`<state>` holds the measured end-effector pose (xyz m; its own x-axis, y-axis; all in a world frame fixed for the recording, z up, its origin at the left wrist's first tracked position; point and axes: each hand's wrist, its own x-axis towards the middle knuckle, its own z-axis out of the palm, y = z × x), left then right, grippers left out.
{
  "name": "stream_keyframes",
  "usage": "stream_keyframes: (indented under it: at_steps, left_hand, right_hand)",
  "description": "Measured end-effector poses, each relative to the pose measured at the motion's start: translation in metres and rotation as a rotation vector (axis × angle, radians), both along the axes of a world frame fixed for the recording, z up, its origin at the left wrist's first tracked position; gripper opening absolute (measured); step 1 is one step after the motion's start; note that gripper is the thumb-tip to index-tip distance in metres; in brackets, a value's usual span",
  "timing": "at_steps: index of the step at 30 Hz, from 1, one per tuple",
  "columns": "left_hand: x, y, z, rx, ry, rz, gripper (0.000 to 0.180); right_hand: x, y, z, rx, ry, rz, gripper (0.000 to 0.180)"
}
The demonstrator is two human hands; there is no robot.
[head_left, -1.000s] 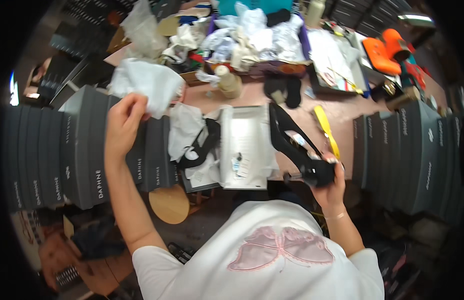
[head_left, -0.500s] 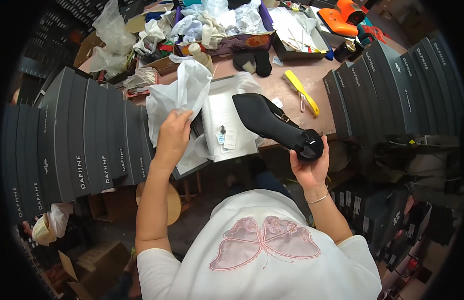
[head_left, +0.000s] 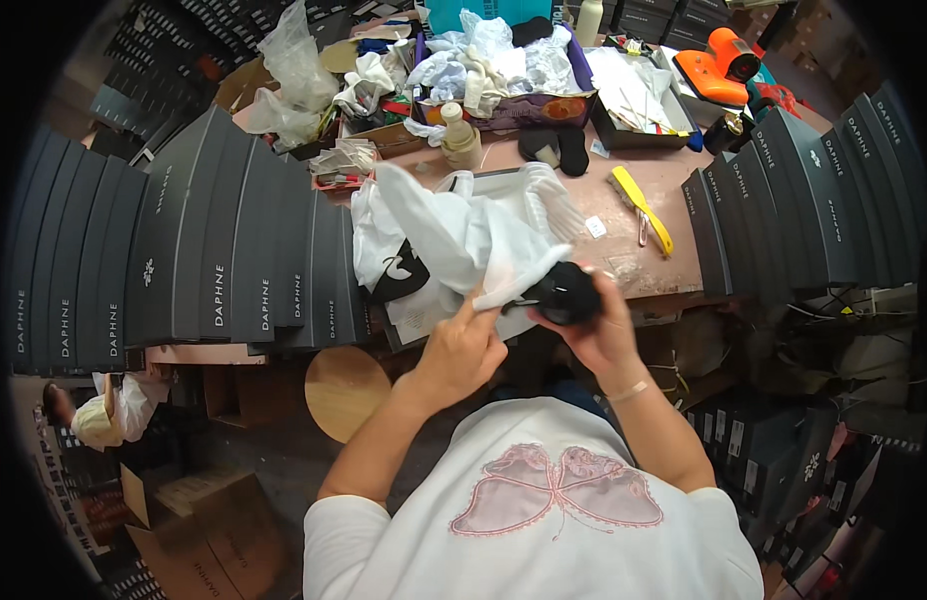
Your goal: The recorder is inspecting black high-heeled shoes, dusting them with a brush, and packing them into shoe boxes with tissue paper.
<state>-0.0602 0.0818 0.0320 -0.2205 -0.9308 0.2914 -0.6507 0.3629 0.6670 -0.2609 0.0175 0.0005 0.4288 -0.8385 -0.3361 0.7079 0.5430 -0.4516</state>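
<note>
My right hand (head_left: 606, 335) grips a black shoe (head_left: 569, 293) by its heel end, above the front edge of the table. White wrapping paper (head_left: 474, 235) covers the shoe's front part. Pinched in my left hand (head_left: 462, 350) is the lower edge of that paper, close beside the shoe. Another black piece (head_left: 399, 275), which looks like part of a second shoe, shows among white paper to the left. Beneath the wrapping lies an open shoe box (head_left: 559, 195), lined with pale paper and mostly hidden.
Grey shoe boxes stand in rows at the left (head_left: 189, 230) and right (head_left: 784, 200). A yellow-handled brush (head_left: 644, 210) lies right of the wrapping. Behind are a bottle (head_left: 461, 140), black pads (head_left: 554, 150), a purple box of cloths (head_left: 589, 75) and an orange device (head_left: 714, 75).
My right hand has brought the shoe leftward to the wrapping paper, which now covers its front. My left hand has moved right and down with the paper. The view has shifted.
</note>
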Motion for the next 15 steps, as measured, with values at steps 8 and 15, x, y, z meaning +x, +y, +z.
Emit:
stream_keyframes:
  at_steps: [8, 15]
  left_hand:
    - [-0.011, -0.001, 0.0, 0.082, -0.112, 0.164, 0.066]
    - [-0.066, -0.008, -0.012, -0.311, 0.081, 0.235, 0.052]
  right_hand:
    - [-0.01, 0.018, -0.004, 0.024, -0.003, 0.0, 0.04]
    - [0.008, 0.013, -0.001, -0.749, 0.714, -0.029, 0.045]
